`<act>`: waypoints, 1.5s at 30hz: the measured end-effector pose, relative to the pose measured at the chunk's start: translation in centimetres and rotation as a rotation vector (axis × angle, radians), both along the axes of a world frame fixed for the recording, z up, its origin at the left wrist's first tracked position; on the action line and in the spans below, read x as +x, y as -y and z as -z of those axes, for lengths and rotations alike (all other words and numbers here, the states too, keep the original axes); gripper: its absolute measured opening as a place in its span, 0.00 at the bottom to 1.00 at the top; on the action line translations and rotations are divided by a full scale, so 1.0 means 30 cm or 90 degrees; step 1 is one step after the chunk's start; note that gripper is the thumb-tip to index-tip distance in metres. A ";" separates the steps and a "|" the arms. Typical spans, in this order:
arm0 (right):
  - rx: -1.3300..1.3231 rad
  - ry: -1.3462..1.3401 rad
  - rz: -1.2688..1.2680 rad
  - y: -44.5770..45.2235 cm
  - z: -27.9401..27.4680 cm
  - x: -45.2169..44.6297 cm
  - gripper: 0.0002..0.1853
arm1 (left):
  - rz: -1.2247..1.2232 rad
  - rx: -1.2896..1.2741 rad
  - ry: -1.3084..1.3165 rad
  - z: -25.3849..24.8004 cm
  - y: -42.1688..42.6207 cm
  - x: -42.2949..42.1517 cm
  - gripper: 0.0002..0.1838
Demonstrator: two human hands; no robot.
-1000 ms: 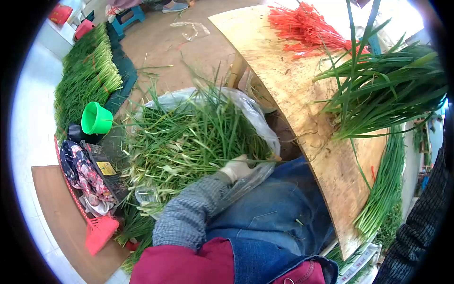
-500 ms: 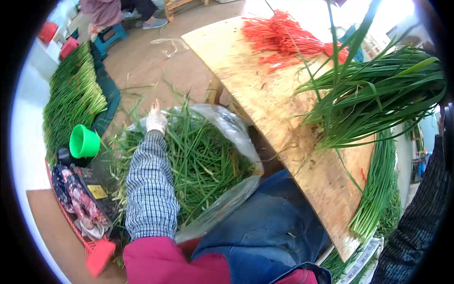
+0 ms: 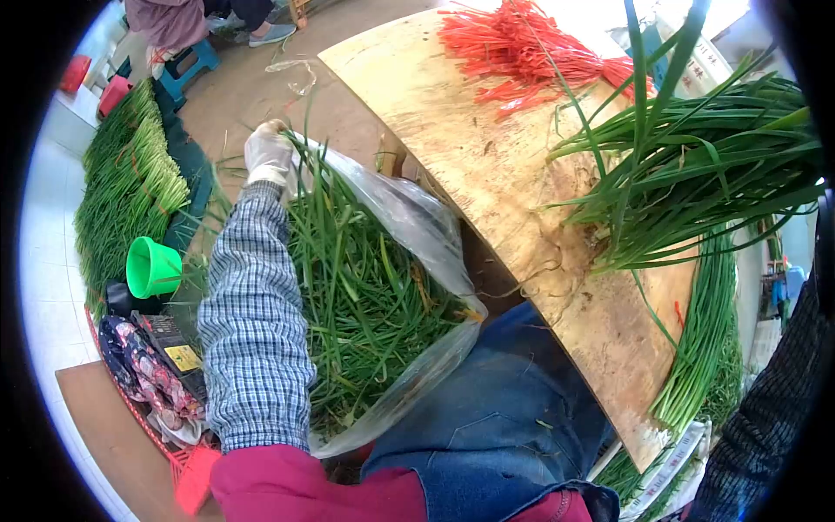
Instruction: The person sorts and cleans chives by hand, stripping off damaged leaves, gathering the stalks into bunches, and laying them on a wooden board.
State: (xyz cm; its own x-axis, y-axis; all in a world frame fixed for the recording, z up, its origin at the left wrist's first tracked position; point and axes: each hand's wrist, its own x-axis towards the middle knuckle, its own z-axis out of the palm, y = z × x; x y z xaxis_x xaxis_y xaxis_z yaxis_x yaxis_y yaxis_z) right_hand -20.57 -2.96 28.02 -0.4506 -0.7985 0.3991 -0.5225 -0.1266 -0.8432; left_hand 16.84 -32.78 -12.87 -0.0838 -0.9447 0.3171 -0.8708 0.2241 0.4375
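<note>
My left hand [image 3: 268,153], in a white glove, is closed at the far rim of a clear plastic bag [image 3: 396,204], gripping the plastic. Loose green leaves and trimmings [image 3: 365,304] fill the bag, which stands open against my legs. Some blades stick up beside the hand. My right hand does not show. A big bunch of long green leafy stalks [image 3: 696,174] with pale roots lies over the right side of the wooden board [image 3: 487,165].
Red ties [image 3: 531,52] lie at the board's far end. A thinner green bundle [image 3: 700,339] hangs along its right edge. On the left are stacked green bundles [image 3: 135,174], a green bucket [image 3: 153,266] and a red basket's rim [image 3: 130,404]. A dark sleeve [image 3: 765,426] shows at right; another person sits behind.
My left hand has gone from outstretched fingers over the leaves to a closed grip on the bag's rim, moving farther away and slightly left. The bag's far edge is pulled up.
</note>
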 end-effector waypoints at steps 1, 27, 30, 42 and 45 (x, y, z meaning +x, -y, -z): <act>-0.032 -0.054 0.037 0.014 0.004 -0.013 0.15 | 0.016 0.001 -0.079 0.009 -0.009 -0.010 0.11; -0.124 -0.167 0.130 -0.087 0.088 0.139 0.16 | 0.140 0.269 -0.132 0.255 -0.695 -0.094 0.23; -0.159 -0.235 0.122 -0.083 0.098 0.106 0.15 | -0.028 0.306 0.011 0.018 -0.787 -0.014 0.21; -0.202 -0.370 0.130 -0.132 0.108 0.030 0.08 | 0.733 -0.077 -0.323 -0.534 -0.993 -0.601 0.26; -0.213 -0.408 0.136 -0.141 0.110 0.012 0.07 | 0.740 -0.082 -0.177 -0.498 -0.952 -0.741 0.25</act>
